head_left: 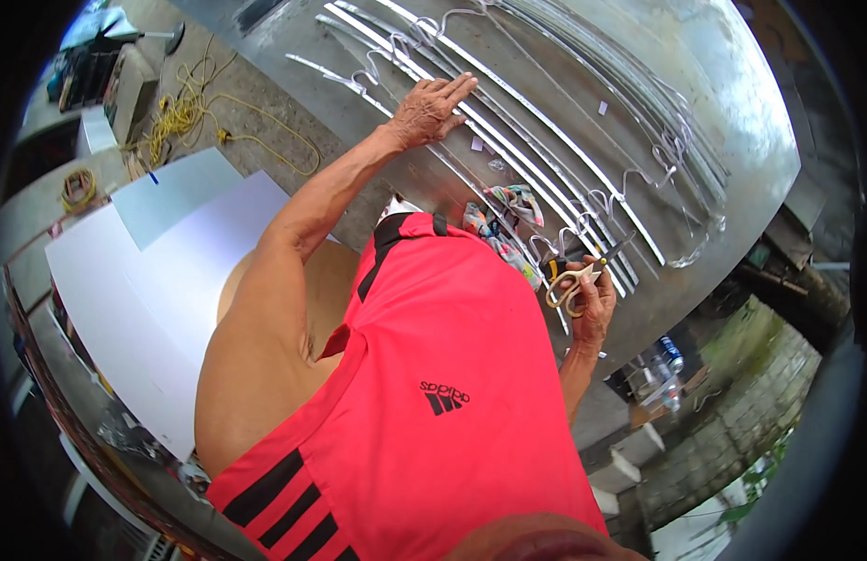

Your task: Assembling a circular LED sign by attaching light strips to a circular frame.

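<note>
My left hand (pixel 433 110) lies flat across thin silvery strips, fingers stretched out and holding nothing. The long strips (pixel 642 230) run side by side over a grey metal-looking tabletop (pixel 723 65), with looped white cords tied around them near both ends. At the near right ends of the strips, my right hand (pixel 592 313) is closed on a pair of scissors (pixel 597 266) with beige handles. Their dark blades point up and to the right. Close to the scissors sits a small black-and-yellow object (pixel 553 268), partly hidden.
A patterned cloth (pixel 516 201) lies by the table's near edge. More grey strips (pixel 630 70) are bunched farther back. On the left are a tangled yellow cord (pixel 176 122) on the floor and large white sheets (pixel 125 290). Plastic bottles (pixel 670 355) stand at the lower right.
</note>
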The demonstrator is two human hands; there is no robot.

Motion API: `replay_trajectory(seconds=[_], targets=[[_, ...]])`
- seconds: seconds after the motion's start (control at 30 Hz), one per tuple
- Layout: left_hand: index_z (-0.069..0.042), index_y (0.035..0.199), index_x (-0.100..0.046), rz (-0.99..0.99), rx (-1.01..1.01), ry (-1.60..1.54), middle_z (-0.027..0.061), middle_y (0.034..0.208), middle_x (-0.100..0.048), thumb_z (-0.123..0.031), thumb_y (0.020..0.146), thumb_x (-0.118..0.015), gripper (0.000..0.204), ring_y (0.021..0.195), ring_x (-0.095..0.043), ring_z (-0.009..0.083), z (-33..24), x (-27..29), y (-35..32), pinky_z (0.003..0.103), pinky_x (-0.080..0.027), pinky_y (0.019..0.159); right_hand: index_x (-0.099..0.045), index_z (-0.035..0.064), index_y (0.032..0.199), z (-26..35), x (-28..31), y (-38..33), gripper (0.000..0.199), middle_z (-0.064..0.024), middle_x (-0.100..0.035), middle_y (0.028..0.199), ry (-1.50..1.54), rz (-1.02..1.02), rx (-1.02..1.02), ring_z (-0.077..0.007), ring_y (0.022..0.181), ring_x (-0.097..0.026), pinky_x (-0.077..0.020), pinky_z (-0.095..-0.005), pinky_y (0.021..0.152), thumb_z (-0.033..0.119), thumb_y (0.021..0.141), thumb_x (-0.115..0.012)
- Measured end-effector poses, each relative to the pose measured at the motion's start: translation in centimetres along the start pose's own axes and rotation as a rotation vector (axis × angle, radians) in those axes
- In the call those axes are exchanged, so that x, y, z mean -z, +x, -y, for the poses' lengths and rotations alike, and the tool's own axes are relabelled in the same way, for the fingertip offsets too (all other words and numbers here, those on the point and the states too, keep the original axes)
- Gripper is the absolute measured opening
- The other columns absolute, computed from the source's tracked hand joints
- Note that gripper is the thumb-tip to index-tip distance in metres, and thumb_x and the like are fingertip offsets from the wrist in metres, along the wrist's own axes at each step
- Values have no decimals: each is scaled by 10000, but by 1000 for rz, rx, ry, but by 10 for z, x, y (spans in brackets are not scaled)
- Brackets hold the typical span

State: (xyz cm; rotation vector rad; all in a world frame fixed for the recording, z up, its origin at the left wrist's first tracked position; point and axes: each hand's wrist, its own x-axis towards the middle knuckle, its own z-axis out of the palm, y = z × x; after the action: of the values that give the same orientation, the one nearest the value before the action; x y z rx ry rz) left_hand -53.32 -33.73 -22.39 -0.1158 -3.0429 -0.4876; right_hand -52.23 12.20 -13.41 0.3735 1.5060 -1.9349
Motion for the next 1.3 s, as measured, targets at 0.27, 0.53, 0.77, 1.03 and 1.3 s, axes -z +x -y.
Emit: replay_trajectory(seconds=[0.27, 0.53, 0.77, 1.03, 1.3], targets=[[-28, 1425, -556, -143, 1, -41, 168, 1493, -550, -287, 894, -738, 618, 1387, -514, 324, -29, 9, -49, 462, -398, 1161, -570, -39, 1341, 14, -4, 14, 359, -228, -711, 1148, -62, 89, 25, -228, 869, -743, -623, -323, 784, 20, 989, -599], [-68, 1261, -672, -105, -15, -54, 117, 1348, -667, -301, 907, -739, 429, 1220, -626, 278, -35, 4, -86, 462, -435, 1138, -564, -38, 1340, 15, -12, 14, 385, -203, -714, 1123, -99, 105, 19, -191, 851, -735, -614, -305, 762, 79, 984, -649], [-66, 1302, -652, -153, -23, -74, 119, 1363, -650, -375, 944, -693, 475, 1164, -628, 283, -30, 6, -67, 466, -471, 1055, -562, -51, 1334, 11, -9, 11, 386, -214, -716, 1123, -81, 92, 21, -190, 844, -741, -620, -307, 769, 83, 983, -650], [-31, 1482, -508, 58, 109, 27, 160, 1519, -529, -535, 978, -596, 718, 1174, -584, 315, -17, 5, -30, 439, -469, 1016, -567, -47, 1332, 11, -8, 7, 381, -214, -716, 1122, -66, 75, 19, -193, 839, -740, -625, -309, 759, 77, 980, -646], [-42, 1474, -515, -102, -10, 129, 148, 1483, -552, -516, 958, -622, 709, 1350, -513, 338, -18, 6, -10, 477, -383, 1136, -579, -42, 1321, 10, -8, 6, 370, -198, -720, 1100, -67, 41, 14, -189, 829, -733, -631, -318, 729, 82, 979, -647]])
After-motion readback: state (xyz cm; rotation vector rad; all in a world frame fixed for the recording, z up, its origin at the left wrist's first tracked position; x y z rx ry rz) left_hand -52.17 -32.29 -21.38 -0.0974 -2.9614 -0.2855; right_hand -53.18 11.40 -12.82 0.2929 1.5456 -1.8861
